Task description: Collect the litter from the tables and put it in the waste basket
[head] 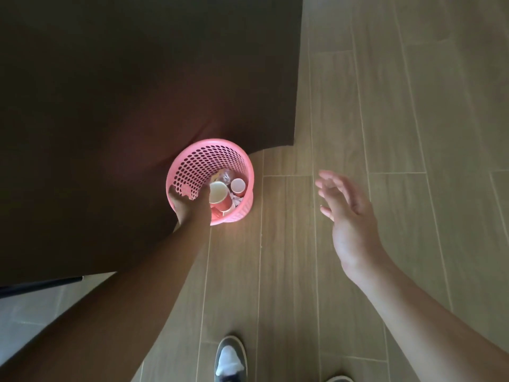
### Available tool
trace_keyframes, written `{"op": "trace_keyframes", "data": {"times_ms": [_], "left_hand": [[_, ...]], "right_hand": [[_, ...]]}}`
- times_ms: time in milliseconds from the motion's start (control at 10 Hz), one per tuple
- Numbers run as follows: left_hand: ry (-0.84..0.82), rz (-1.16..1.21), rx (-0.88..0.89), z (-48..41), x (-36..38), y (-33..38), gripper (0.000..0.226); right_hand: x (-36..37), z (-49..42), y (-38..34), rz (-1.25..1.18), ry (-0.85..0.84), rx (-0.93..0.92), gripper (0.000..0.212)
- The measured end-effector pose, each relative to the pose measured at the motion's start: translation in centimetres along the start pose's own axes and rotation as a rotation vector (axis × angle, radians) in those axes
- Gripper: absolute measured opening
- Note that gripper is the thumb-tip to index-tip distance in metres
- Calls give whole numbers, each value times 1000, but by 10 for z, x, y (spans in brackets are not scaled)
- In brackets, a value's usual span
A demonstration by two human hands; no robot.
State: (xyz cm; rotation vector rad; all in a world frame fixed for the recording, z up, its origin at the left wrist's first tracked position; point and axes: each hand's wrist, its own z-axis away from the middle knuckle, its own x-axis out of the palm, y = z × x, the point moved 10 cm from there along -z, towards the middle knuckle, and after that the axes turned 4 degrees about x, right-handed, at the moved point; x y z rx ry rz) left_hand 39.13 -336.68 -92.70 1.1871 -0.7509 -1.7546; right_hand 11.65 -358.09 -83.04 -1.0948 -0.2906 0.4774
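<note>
A pink perforated waste basket stands on the floor at the edge of a dark shadowed surface. Inside it lie red paper cups with white insides, crumpled clear plastic and bits of paper. My left hand grips the basket's near-left rim, fingers curled over the edge. My right hand hovers to the right of the basket, well apart from it, fingers spread and holding nothing.
A dark brown table top fills the upper left. Wood-look floor tiles cover the right and the bottom. My shoe with a white sock shows at the bottom edge.
</note>
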Motion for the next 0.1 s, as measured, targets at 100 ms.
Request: {"op": "trace_keyframes", "data": {"times_ms": [100], "left_hand": [[16, 55, -18, 10, 1, 0, 82]], "right_hand": [[-1, 1, -12, -29, 25, -18, 37]]}}
